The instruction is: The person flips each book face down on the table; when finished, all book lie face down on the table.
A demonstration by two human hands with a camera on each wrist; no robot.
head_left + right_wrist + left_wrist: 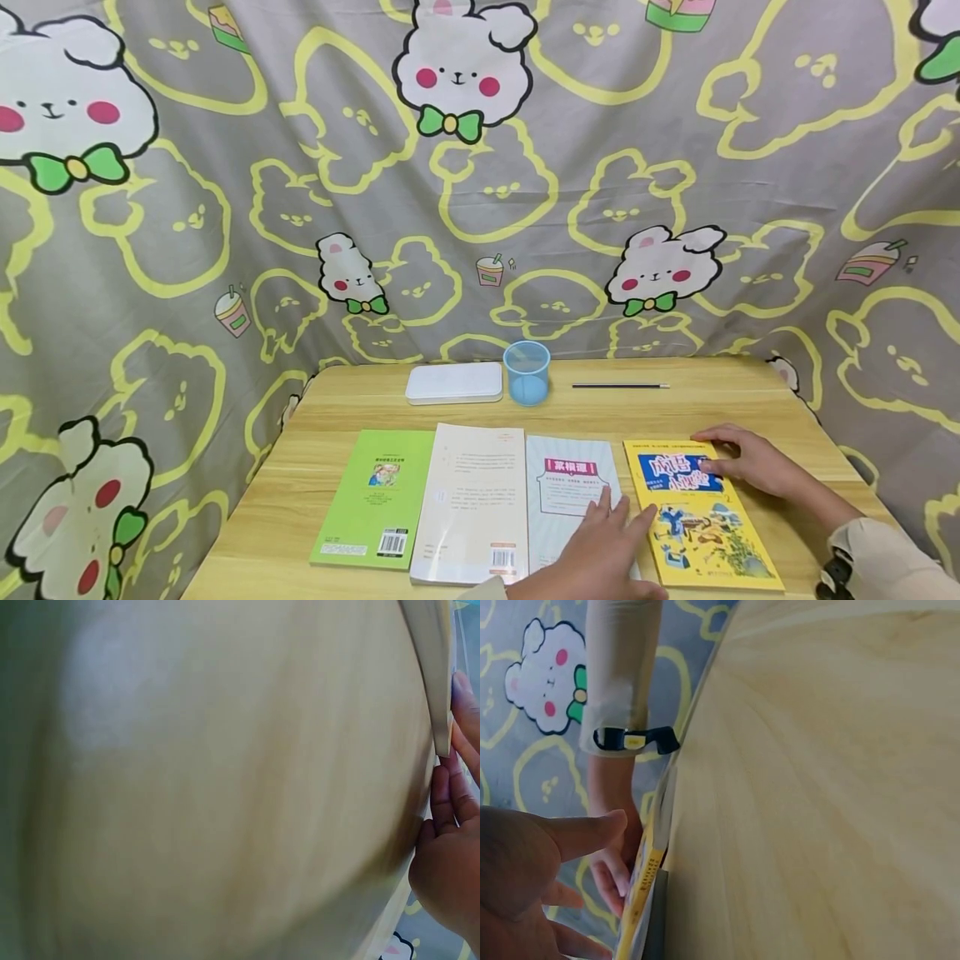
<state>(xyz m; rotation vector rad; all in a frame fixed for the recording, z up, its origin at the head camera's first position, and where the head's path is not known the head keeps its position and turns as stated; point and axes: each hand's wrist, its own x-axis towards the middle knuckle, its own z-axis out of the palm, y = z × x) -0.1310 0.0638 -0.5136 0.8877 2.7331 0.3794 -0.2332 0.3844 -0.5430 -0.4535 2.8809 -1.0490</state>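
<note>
A yellow picture-covered book (693, 533) lies at the right end of a row of books on the wooden table. My right hand (757, 467) holds its upper right corner, thumb over the cover and the other fingers at the edge. In the right wrist view, the right hand (454, 847) shows at the book's page edge (431, 675). My left hand (592, 550) has its fingers spread over a pale blue book (562, 450), one fingertip by the yellow book's left edge. The left wrist view shows the left hand (525, 870) beside the yellow spine (641, 892).
A cream book (472, 500) and a green book (375, 492) lie farther left. Behind the row are a white case (453, 383), a blue translucent cup (528, 375) and a pencil (618, 386). A cartoon-printed grey curtain (480, 183) hangs around the wooden table (262, 517).
</note>
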